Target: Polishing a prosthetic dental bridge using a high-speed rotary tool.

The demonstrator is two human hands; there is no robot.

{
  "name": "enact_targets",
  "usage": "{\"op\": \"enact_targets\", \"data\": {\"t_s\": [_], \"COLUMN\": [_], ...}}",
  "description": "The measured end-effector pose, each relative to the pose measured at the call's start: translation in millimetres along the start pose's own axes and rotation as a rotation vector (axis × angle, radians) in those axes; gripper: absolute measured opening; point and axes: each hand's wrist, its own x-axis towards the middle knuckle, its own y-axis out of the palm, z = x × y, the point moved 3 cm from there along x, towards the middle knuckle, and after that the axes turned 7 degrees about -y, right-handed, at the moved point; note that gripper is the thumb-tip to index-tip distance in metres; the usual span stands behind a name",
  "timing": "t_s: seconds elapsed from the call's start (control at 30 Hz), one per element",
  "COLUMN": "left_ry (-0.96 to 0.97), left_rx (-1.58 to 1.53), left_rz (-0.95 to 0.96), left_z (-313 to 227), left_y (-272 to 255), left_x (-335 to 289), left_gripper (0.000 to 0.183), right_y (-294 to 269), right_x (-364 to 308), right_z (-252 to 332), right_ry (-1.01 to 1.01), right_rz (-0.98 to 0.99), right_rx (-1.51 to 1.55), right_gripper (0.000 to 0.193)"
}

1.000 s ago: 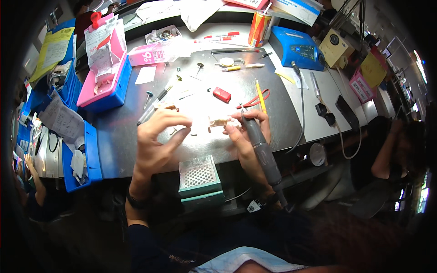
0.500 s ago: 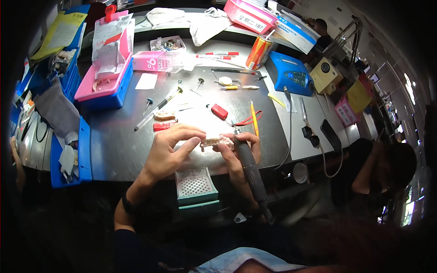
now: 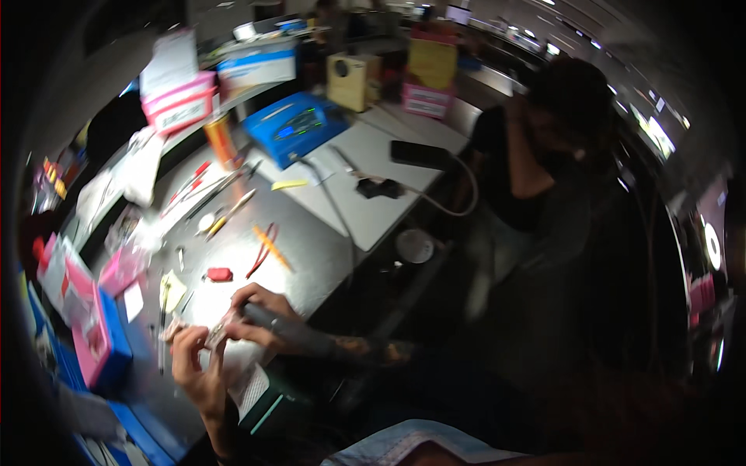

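Observation:
My left hand (image 3: 200,371) pinches a small pale dental model (image 3: 217,335) over the metal worktop, at the lower left of the picture. My right hand (image 3: 266,314) is wrapped round a dark grinding handpiece (image 3: 284,328), and its fingertips meet the model's right side. Motion smears both hands, and the tip of the handpiece is hard to make out. Just below the hands is a green box with a white perforated top (image 3: 256,390). Beyond them lie a small red object (image 3: 220,274), a red strap (image 3: 257,262) and an orange pencil (image 3: 273,250).
A blue control unit (image 3: 295,128) with a lit panel stands at the back, near an orange can (image 3: 223,142). A black phone-like object (image 3: 420,154) and a cable lie on the white board (image 3: 365,210). A pink and blue bin (image 3: 105,342) is at left; another person (image 3: 536,147) sits at right.
The view has swung to the right, so the bench and hands now appear farther left and tilted. Both hands stay together at the model, the handpiece still in the right one.

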Motion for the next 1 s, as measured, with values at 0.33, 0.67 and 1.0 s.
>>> {"op": "enact_targets", "data": {"t_s": [0.33,0.67,1.0], "left_ry": [-0.058,0.049,0.270], "left_rx": [-0.332,0.233,0.291], "left_rz": [0.073,0.098,0.063], "left_z": [-1.6,-17.2,-24.7], "left_y": [3.1,9.8,14.0], "left_x": [-15.9,-2.8,-1.8], "left_gripper": [0.028,0.026,0.031], "right_y": [-5.1,-1.8,-4.3], "right_x": [2.3,6.6,1.4], "right_z": [-0.7,18.9,-3.2], "right_ry": [-0.022,-0.090,-0.073], "right_rz": [0.072,0.159,0.189], "right_rx": [0.018,-0.004,0.062], "right_gripper": [0.032,0.037,0.044]}}
